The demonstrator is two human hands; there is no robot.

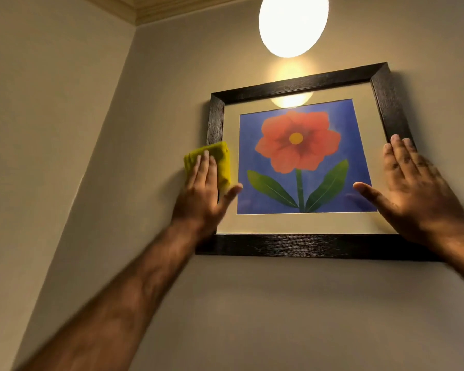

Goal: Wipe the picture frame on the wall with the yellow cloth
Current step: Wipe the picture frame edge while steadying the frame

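A dark wooden picture frame point(300, 245) hangs on the wall, holding a red flower print on blue with a cream mat. My left hand point(202, 191) presses a folded yellow cloth point(220, 159) flat against the frame's left side, the thumb reaching onto the glass. My right hand point(415, 188) lies flat and spread on the frame's right side, fingers over the dark edge and the thumb on the glass. It holds nothing.
A glowing round lamp point(292, 22) hangs just above the frame and reflects in the glass. The room corner point(113, 108) runs down at the left, with ceiling moulding point(156, 12) at the top. Plain wall lies below the frame.
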